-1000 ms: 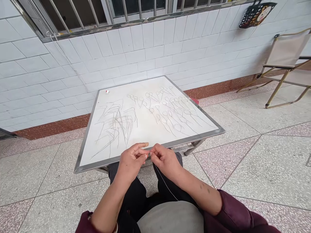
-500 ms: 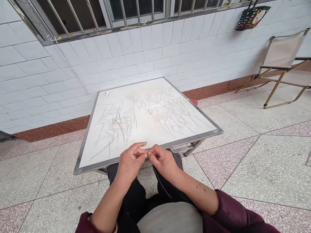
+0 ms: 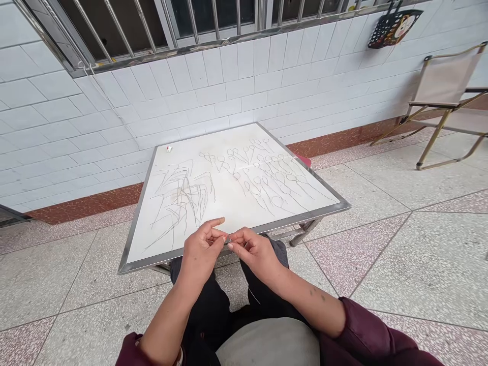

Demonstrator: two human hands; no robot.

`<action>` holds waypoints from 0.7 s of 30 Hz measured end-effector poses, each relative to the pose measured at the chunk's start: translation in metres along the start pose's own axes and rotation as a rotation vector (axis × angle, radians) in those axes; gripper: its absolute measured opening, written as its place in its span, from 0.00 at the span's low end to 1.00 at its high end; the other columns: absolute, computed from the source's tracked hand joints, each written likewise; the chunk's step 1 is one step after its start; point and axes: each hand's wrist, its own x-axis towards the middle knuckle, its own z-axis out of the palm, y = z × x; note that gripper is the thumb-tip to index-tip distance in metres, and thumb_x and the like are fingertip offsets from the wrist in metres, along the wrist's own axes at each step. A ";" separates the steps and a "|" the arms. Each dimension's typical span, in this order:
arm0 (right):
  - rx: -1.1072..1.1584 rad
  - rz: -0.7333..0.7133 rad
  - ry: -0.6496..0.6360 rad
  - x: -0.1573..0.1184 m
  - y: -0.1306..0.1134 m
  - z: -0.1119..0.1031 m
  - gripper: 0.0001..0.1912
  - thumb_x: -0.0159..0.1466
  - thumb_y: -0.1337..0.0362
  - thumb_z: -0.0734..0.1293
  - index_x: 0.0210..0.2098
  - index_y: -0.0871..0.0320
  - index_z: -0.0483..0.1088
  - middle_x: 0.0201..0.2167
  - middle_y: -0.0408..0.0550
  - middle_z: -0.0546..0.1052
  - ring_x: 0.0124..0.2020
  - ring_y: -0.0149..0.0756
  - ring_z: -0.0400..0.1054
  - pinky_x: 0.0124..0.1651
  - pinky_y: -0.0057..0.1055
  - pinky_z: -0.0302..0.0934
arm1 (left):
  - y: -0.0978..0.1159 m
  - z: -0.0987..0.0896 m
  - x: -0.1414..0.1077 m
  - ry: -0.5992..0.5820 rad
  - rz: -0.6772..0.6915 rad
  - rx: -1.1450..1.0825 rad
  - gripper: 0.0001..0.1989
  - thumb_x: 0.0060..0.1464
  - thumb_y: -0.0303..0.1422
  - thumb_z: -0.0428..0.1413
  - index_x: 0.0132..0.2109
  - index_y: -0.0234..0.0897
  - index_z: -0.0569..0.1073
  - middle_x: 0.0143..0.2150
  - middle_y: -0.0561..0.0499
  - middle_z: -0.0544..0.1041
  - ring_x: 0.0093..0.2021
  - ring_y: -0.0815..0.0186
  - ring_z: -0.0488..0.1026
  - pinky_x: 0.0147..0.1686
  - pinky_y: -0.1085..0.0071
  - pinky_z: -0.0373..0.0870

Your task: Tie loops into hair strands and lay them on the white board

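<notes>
My left hand pinches a thin wire between thumb and forefinger, above the table's near edge. Tip to tip with it, my right hand is closed on the same wire, its thumb slightly below the forefinger. The wire's loose end hangs over my dark trousers; the part at the fingertips is too small to make out. Beyond my hands, on the white table, lie several bent wires in a tangle at the left. Several wires with a loop at one end are spread at the right.
A small red-and-white object sits near the table's far left corner. Behind is a white tiled wall under a barred window. A folding chair stands at the right, and a black basket hangs on the wall.
My hands have shifted slightly left, and the right thumb and forefinger have parted a little. Less of the hanging wire shows now. The wires on the table lie as before.
</notes>
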 end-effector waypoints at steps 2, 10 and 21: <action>-0.055 -0.035 0.010 -0.002 0.000 0.000 0.05 0.63 0.61 0.66 0.37 0.55 0.72 0.29 0.43 0.76 0.29 0.33 0.68 0.33 0.29 0.60 | 0.001 0.001 0.000 0.003 -0.005 -0.012 0.19 0.53 0.35 0.58 0.53 0.41 0.74 0.33 0.54 0.81 0.35 0.64 0.75 0.42 0.67 0.69; -0.061 -0.024 0.000 -0.005 -0.002 0.003 0.06 0.63 0.62 0.66 0.38 0.56 0.71 0.30 0.44 0.76 0.30 0.33 0.68 0.34 0.29 0.61 | 0.002 0.001 0.000 0.022 -0.007 -0.017 0.21 0.51 0.34 0.59 0.53 0.39 0.75 0.31 0.53 0.80 0.32 0.64 0.74 0.39 0.67 0.68; 0.087 -0.005 -0.103 -0.005 -0.006 0.005 0.08 0.68 0.60 0.62 0.35 0.56 0.69 0.26 0.39 0.74 0.29 0.30 0.66 0.35 0.26 0.57 | 0.006 0.003 0.000 -0.003 0.010 -0.056 0.21 0.51 0.32 0.59 0.54 0.39 0.74 0.30 0.54 0.80 0.32 0.65 0.73 0.37 0.69 0.68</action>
